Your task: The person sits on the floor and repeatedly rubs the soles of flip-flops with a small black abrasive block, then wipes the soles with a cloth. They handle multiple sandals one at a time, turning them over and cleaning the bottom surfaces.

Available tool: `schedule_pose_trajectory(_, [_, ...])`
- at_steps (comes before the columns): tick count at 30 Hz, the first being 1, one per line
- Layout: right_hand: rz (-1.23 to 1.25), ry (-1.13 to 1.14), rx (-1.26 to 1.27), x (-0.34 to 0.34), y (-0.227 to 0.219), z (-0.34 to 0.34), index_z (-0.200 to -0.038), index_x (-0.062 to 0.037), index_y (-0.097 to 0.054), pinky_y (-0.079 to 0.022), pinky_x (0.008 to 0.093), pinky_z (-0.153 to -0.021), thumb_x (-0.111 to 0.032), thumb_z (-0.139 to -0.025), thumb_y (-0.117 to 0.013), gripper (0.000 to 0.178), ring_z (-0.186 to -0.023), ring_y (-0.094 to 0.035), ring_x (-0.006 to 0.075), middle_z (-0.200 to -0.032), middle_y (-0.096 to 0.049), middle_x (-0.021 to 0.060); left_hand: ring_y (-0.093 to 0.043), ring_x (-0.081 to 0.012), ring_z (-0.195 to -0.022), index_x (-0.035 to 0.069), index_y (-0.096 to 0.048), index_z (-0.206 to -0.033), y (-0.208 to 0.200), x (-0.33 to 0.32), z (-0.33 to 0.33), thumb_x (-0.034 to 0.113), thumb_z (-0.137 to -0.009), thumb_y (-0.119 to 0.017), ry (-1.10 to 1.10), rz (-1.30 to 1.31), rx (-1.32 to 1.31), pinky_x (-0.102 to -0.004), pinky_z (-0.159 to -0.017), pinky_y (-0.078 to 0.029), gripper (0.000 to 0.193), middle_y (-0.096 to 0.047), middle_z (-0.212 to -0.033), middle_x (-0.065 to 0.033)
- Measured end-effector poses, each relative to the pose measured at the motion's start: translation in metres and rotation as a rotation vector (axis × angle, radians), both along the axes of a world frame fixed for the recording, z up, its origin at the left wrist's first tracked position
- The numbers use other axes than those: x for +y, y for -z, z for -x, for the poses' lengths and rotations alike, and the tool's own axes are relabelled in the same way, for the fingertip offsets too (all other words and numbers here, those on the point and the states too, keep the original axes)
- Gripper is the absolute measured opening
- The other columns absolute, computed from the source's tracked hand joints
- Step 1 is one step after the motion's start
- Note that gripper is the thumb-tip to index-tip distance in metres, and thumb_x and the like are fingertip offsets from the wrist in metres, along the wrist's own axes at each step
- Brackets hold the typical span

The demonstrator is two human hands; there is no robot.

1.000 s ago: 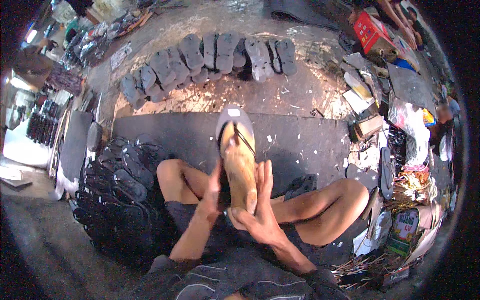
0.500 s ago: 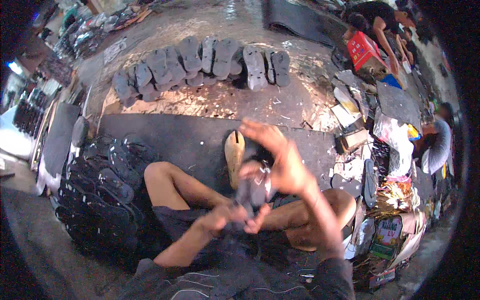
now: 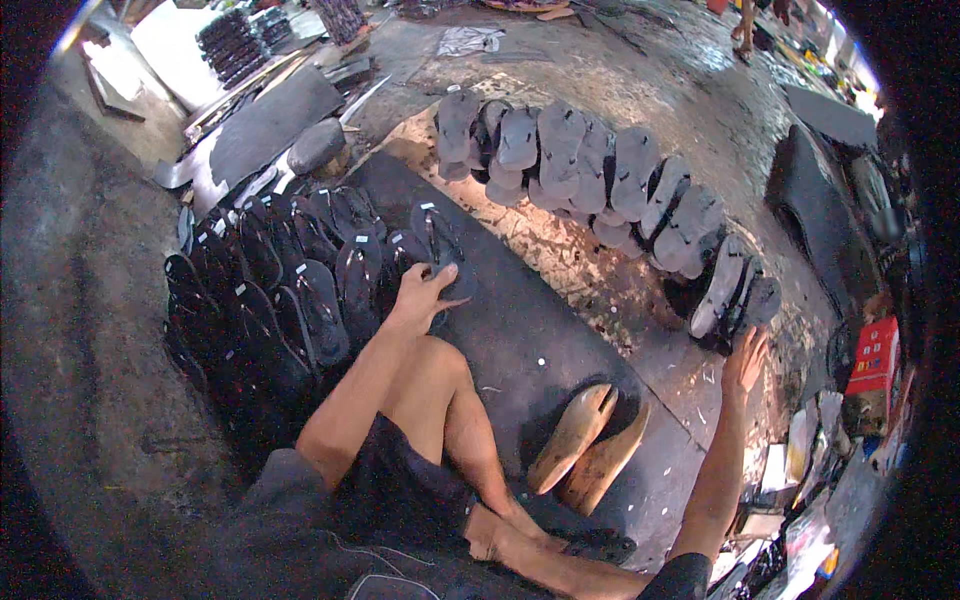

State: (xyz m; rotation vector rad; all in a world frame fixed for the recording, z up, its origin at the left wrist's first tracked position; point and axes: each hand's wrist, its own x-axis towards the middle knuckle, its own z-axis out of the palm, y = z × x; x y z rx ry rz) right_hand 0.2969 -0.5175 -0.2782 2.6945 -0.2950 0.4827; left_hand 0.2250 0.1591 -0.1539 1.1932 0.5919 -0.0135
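My left hand (image 3: 425,292) is at the heel of a black flip-flop (image 3: 436,232) with a small white label. Its thumb and fingers span the heel, which lies between them at the edge of the rows of finished-looking black flip-flops (image 3: 318,305). Stretched out to the right, my right hand (image 3: 744,362) has its fingers extended and holds nothing. Just beyond its fingertips stand grey-black sandal soles (image 3: 762,302), the near end of a long curved row of soles (image 3: 560,150). Two wooden shoe lasts (image 3: 572,438) lie side by side in front of my crossed legs.
A dark mat (image 3: 520,340) lies under the lasts. At right are a red box (image 3: 874,355) and scattered cardboard and scraps (image 3: 800,450). Black sheets (image 3: 805,200) lie farther off. Another person's legs (image 3: 745,30) show at the top right.
Both hands were together over my lap with a dark sandal. Now they are wide apart, the left at the flip-flop rows, the right by the soles. The view has turned left.
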Motion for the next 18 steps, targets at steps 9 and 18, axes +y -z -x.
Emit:
schedule_pose_trajectory(9, [-1.153, -0.13, -0.685, 0.034, -0.229, 0.121, -0.134, 0.0024, -0.067, -0.053, 0.0396, -0.1, -0.025, -0.108, -0.066, 0.037, -0.111, -0.068, 0.026, -0.124, -0.073, 0.0167, -0.065, -0.0275, -0.128, 0.0, -0.057, -0.146, -0.041, -0.006, 0.09, 0.01, -0.107, -0.064, -0.021, 0.113, -0.079, -0.0431, -0.106, -0.056, 0.041, -0.066, -0.137, -0.0182])
schedule_pose_trajectory(18, [-1.964, -0.147, -0.248, 0.315, -0.209, 0.352, -0.121, -0.0064, -0.062, -0.054, 0.0329, -0.093, 0.003, -0.087, -0.083, 0.041, -0.101, -0.065, 0.0143, -0.106, -0.069, 0.0032, -0.063, -0.0281, -0.13, 0.008, -0.053, -0.142, -0.143, -0.163, 0.185, 0.002, -0.104, -0.064, 0.45, 0.375, -0.641, -0.0403, -0.1, -0.058, 0.04, -0.055, -0.147, -0.0147])
